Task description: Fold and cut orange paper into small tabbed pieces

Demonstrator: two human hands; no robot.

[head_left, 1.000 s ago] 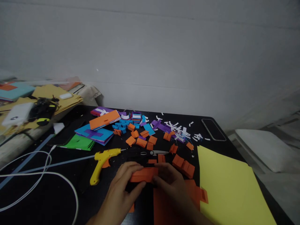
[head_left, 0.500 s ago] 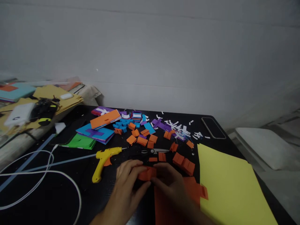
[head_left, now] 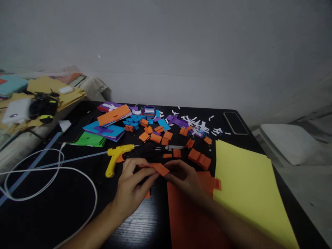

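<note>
Between my two hands is a small folded orange paper piece [head_left: 160,168], held above the black table. My left hand [head_left: 135,181] pinches its left end with thumb and fingers. At its right end my right hand [head_left: 183,176] grips the corner, thumb below and fingers curled over. Under my right forearm lies a large orange paper sheet [head_left: 186,218]. A sliver of orange paper [head_left: 147,194] shows on the table beside my left hand. Just beyond my hands are several folded orange pieces [head_left: 199,159] and a pair of scissors [head_left: 174,148].
Left of my hands lies a yellow glue gun [head_left: 114,159], near a looped white cable [head_left: 94,186]. Yellow sheets [head_left: 246,186] cover the right side. Farther back are paper scraps [head_left: 194,122], colored folded paper [head_left: 103,131] and a phone [head_left: 235,123].
The orange piece has been turned and now lies flatter and tilted, still between both hands. The view has dipped, so the table appears higher. An orange sliver now shows beside my left hand.
</note>
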